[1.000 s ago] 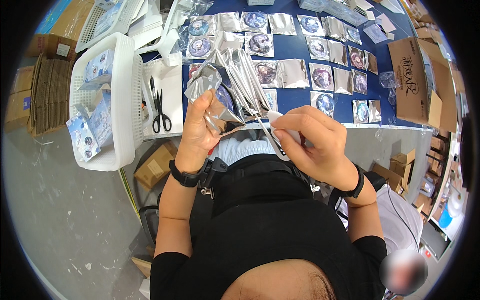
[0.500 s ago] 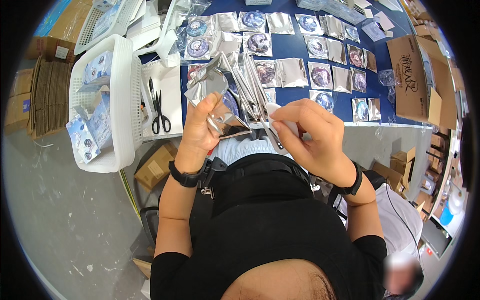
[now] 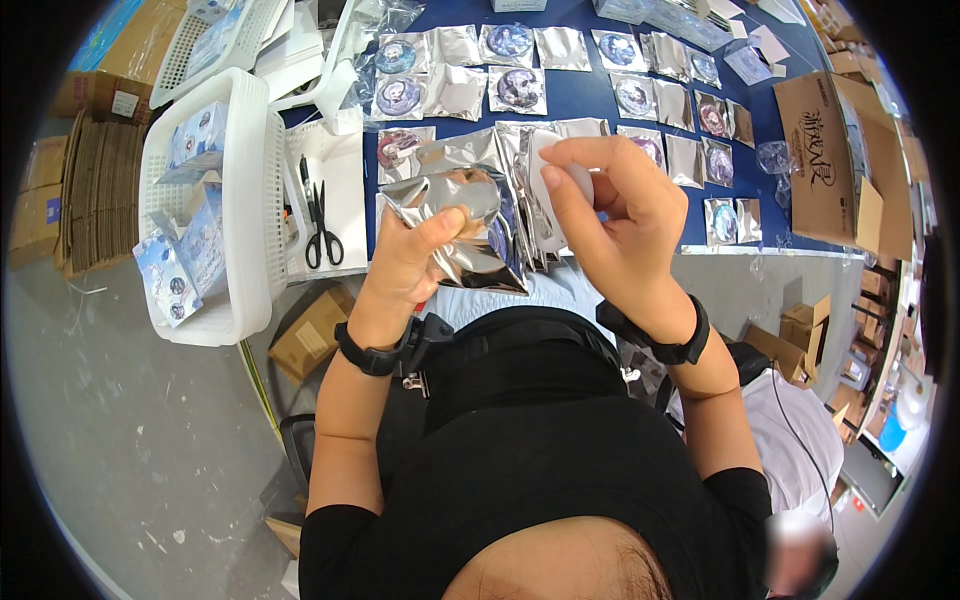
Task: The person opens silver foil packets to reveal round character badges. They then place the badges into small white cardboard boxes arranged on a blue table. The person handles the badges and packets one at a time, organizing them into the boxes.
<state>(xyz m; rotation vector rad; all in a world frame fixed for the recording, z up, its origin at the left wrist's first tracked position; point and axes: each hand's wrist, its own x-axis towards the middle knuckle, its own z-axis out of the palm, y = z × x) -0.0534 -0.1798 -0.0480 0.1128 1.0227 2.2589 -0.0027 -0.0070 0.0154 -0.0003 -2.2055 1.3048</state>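
My left hand (image 3: 408, 258) is closed round a thick bundle of shiny silver foil packets (image 3: 478, 262), thumb on top. The packets fan out over the table's near edge, and a blue-purple printed piece shows at one side among them. At the bundle's right side, my right hand (image 3: 630, 215) has its thumb and index finger pinched on a thin white piece with a rounded edge (image 3: 543, 200). How far that piece reaches between the packets is hidden. Beyond both hands lie rows of foil packets with round printed badges (image 3: 518, 90) on the blue table (image 3: 582, 95).
A white plastic basket (image 3: 258, 230) with printed boxes stands at the left. Black scissors (image 3: 320, 240) and a pen lie on white paper beside it. An open cardboard box (image 3: 815, 150) sits at the table's right end. A person in white (image 3: 790, 430) is behind at lower right.
The foil bundle has tipped from upright to flatter and now leans toward me. My right hand has risen slightly, its forearm turned inward, still pinching the white piece.
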